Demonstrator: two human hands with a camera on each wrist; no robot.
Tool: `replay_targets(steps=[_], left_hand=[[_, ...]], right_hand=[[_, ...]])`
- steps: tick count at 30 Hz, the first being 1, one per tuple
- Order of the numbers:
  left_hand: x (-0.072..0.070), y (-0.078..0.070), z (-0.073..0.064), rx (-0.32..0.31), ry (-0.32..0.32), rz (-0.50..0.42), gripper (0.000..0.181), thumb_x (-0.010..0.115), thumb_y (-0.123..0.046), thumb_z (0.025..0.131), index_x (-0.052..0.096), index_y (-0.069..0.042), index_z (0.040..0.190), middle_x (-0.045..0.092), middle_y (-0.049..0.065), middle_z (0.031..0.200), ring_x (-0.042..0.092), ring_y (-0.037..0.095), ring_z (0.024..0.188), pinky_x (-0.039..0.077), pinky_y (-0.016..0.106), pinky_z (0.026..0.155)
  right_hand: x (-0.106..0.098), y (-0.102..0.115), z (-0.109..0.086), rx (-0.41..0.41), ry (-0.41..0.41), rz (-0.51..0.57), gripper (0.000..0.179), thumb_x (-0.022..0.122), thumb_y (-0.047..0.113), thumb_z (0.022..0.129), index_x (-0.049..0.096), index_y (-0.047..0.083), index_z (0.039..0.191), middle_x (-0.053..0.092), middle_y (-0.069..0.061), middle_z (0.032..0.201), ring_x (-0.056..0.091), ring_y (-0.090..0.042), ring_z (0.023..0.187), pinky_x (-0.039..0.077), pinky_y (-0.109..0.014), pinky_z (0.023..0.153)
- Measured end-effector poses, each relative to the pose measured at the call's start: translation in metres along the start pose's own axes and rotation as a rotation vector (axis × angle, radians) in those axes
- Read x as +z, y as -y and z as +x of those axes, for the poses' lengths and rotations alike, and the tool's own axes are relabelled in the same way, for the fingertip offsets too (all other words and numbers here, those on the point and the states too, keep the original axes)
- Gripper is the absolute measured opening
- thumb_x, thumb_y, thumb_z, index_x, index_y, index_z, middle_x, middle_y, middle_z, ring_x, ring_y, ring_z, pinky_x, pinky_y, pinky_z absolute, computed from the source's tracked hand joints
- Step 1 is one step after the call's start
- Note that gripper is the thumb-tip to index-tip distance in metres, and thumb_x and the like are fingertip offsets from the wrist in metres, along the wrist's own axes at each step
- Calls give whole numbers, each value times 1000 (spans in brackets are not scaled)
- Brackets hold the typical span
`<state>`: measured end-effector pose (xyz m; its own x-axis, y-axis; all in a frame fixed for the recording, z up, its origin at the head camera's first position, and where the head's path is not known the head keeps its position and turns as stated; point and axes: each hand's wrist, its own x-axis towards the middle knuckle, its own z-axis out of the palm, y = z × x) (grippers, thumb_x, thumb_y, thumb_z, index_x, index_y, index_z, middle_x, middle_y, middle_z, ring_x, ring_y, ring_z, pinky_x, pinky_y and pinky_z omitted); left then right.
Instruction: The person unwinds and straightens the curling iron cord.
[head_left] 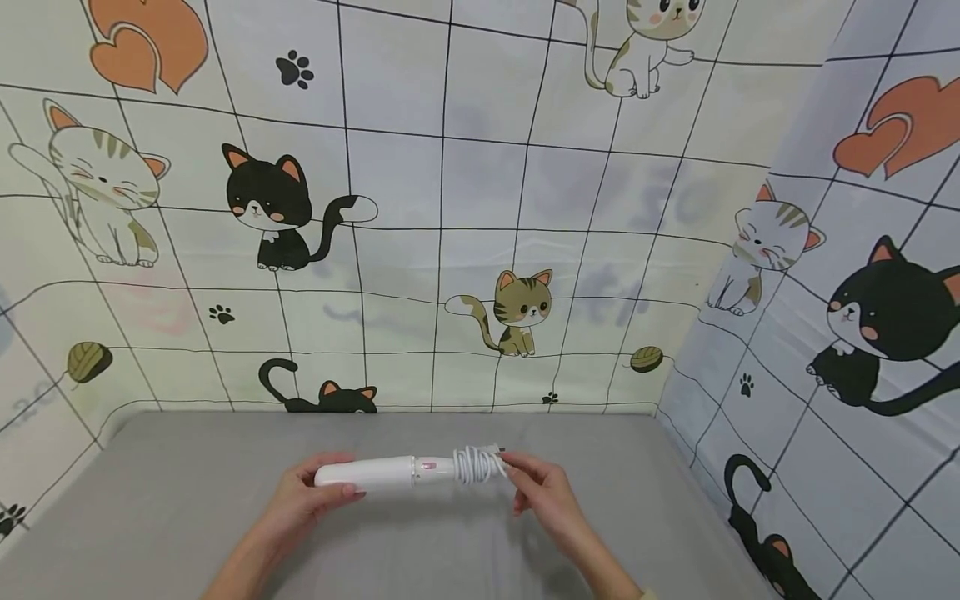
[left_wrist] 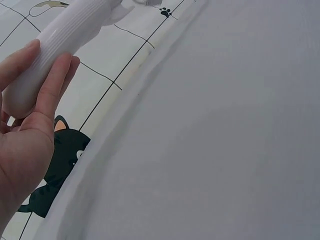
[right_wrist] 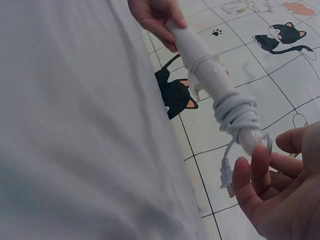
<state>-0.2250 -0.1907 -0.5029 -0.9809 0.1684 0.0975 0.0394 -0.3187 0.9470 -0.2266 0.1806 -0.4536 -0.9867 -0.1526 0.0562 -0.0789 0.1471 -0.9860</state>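
Note:
A white curling iron is held level above the grey surface, its thick, ridged body to the left. My left hand grips that end, thumb along the near side and fingers behind. In the left wrist view, the fingers wrap the rounded end. A white power cord is coiled tightly round the narrower right end. My right hand pinches at a loop of cord there, fingertips right at the tip. The plug dangles beside those fingers. A small lever juts from the body.
A grey cloth-covered table lies beneath both hands. Behind and to the right stand sheets with printed cats and a grid, meeting the table's back and right edges.

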Motion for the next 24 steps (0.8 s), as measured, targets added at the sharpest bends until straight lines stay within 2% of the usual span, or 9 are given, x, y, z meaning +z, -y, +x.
replay_targets(steps=[4, 7, 11, 13, 15, 19, 21, 24], left_hand=[[-3, 1, -2, 17, 41, -30, 38, 67, 19, 84, 72, -4, 114, 60, 12, 114, 64, 22, 103, 60, 47, 94], [-5, 0, -3, 23, 86, -38, 39, 68, 18, 85, 73, -6, 114, 60, 10, 115, 64, 21, 104, 60, 48, 95], [-5, -2, -5, 31, 131, -36, 40, 67, 18, 86, 74, -8, 116, 60, 8, 118, 63, 22, 106, 59, 50, 95], [-5, -2, -5, 32, 149, -31, 40, 67, 17, 86, 74, -9, 116, 60, 8, 119, 62, 23, 107, 59, 51, 96], [-6, -3, -6, 29, 165, -27, 40, 67, 17, 87, 74, -9, 116, 59, 9, 120, 61, 24, 108, 58, 52, 96], [-6, -3, -7, 16, 199, -19, 40, 67, 16, 87, 74, -12, 115, 59, 9, 120, 60, 24, 110, 58, 52, 96], [-6, -3, -7, 12, 215, -19, 41, 67, 16, 87, 75, -13, 115, 59, 9, 120, 60, 24, 110, 58, 52, 96], [-6, -3, -7, 14, 238, -24, 42, 67, 16, 87, 75, -14, 115, 59, 9, 119, 60, 24, 110, 59, 52, 96]], right_hand=[[-4, 1, 1, -71, -37, -80, 23, 62, 7, 101, 72, -6, 117, 67, -6, 79, 58, -13, 60, 57, -23, 57], [-6, 4, 2, -109, -79, -91, 15, 64, 4, 99, 75, -3, 106, 65, -10, 75, 55, -13, 58, 55, -23, 55], [-7, 8, 4, -142, -102, -128, 10, 71, 6, 95, 77, 1, 102, 64, -9, 74, 56, -17, 58, 50, -24, 51], [-8, 9, 6, -173, -96, -151, 12, 74, 8, 93, 77, 2, 104, 67, -10, 78, 59, -19, 60, 51, -24, 53], [-10, 10, 10, -221, -89, -162, 17, 75, 8, 93, 76, 4, 109, 72, -12, 90, 64, -20, 67, 55, -25, 58], [-12, 7, 19, -302, -92, -142, 32, 75, 7, 94, 71, 5, 126, 74, -14, 114, 68, -19, 90, 61, -25, 79], [-12, 5, 23, -313, -70, -145, 35, 73, 8, 95, 69, 5, 130, 73, -13, 119, 68, -21, 103, 59, -25, 88], [-11, 1, 28, -278, 22, -180, 33, 69, 15, 99, 69, 4, 131, 71, -11, 126, 66, -24, 113, 58, -24, 90]])
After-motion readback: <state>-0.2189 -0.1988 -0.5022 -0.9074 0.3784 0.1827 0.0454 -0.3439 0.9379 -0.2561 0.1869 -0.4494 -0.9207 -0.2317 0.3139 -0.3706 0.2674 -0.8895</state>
